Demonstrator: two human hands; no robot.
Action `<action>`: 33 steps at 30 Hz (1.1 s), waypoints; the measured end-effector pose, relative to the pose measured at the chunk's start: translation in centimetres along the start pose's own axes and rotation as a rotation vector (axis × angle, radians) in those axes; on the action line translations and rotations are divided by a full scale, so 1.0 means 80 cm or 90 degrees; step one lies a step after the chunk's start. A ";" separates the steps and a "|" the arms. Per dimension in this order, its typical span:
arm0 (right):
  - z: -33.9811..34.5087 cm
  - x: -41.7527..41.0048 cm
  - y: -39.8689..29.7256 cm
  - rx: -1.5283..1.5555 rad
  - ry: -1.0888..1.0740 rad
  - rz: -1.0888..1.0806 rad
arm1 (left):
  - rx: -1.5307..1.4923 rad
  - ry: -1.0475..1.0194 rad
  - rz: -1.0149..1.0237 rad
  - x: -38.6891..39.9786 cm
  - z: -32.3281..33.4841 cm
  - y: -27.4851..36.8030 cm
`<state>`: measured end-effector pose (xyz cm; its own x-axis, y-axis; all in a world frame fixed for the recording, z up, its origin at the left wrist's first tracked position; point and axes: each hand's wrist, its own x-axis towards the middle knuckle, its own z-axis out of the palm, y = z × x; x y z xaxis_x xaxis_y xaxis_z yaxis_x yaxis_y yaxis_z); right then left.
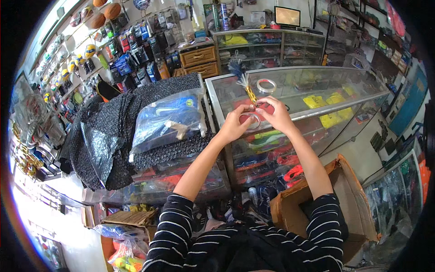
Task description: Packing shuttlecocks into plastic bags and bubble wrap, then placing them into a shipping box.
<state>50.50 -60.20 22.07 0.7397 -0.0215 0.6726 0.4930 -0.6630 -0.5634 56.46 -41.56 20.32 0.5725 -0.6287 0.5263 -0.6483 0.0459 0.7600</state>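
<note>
My left hand (235,125) and my right hand (277,115) meet over the near edge of a glass display counter (292,80). Their fingertips pinch the lower end of a tufted ornament (250,91), which has blue and white strands at the top and a gold-coloured stem. A ring-shaped roll of clear tape (259,123) sits against my left fingers; whether they grip it is unclear. Beyond my hands, a second tape roll (266,86) lies flat on the glass. A red item (239,106) shows beneath my hands, partly covered by them.
Left of my arms, a plastic-wrapped blue package (170,110) rests on black bubble wrap (102,119). An open cardboard box (353,197) stands low at my right. Wooden drawers (198,58) and a monitor (287,16) are at the back.
</note>
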 end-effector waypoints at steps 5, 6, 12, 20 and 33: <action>0.009 0.016 -0.024 0.015 -0.048 -0.049 | 0.108 0.012 0.058 -0.014 -0.022 0.027; 0.009 0.017 -0.027 0.024 -0.057 -0.057 | 0.112 0.005 0.052 -0.015 -0.026 0.034; 0.018 0.016 -0.074 0.074 -0.047 -0.134 | -0.061 0.063 -0.062 -0.020 -0.053 0.041; 0.044 0.013 -0.151 0.085 -0.193 -0.205 | -0.041 0.102 -0.057 -0.039 -0.083 0.048; 0.141 0.033 -0.146 0.085 -0.051 -0.232 | 0.309 0.193 0.027 -0.129 -0.165 0.087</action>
<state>51.88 -44.09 25.05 0.5357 0.2596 0.8035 0.7813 -0.5133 -0.3550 52.69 -24.48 25.21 0.6135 -0.3793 0.6926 -0.7885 -0.3413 0.5116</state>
